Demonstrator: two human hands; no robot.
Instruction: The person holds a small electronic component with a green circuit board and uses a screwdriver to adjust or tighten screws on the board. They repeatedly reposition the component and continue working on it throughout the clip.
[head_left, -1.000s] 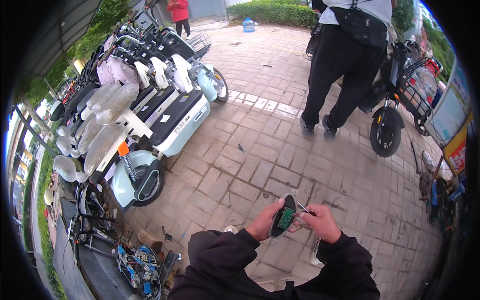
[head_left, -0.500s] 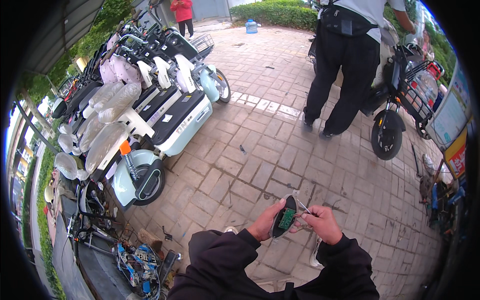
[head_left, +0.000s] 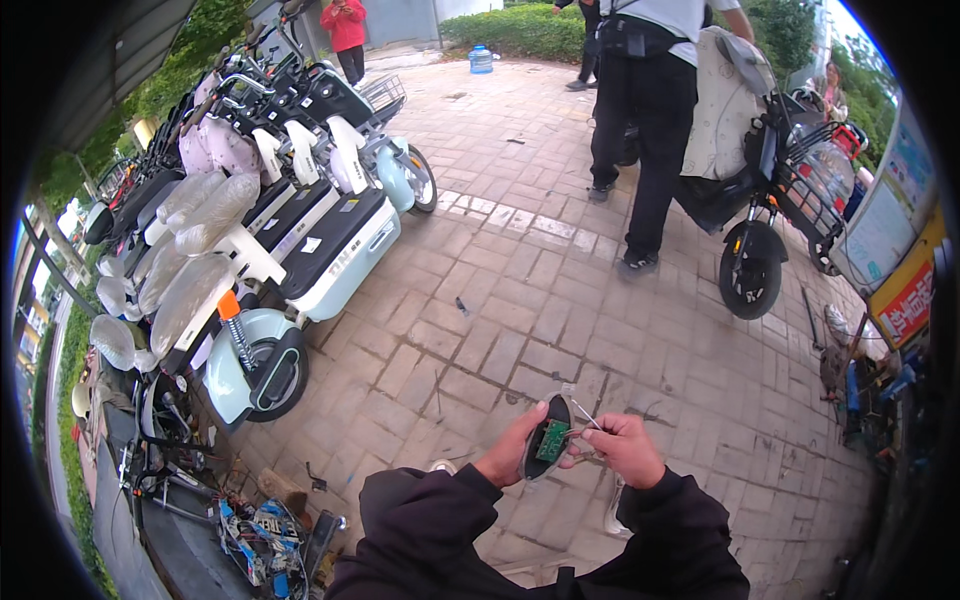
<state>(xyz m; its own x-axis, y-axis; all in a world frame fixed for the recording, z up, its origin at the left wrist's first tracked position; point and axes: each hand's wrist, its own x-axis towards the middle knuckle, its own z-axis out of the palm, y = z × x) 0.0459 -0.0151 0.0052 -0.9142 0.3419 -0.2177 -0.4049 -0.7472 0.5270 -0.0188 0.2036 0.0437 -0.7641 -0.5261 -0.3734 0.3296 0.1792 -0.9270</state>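
Housing [head_left: 556, 409] pinched by left fingers [head_left: 530, 419] contains green circuitry [head_left: 551, 440]; right fingers [head_left: 606, 438] pinch 1 rod [head_left: 585, 412].

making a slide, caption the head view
Left hand holds an oval casing with green circuit board; right hand grips a thin tool.

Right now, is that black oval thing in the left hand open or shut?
Open: the black oval casing in the left hand has no cover over its green circuit board, which shows bare.

Left hand [head_left: 511, 450] holds black housing [head_left: 557, 412]
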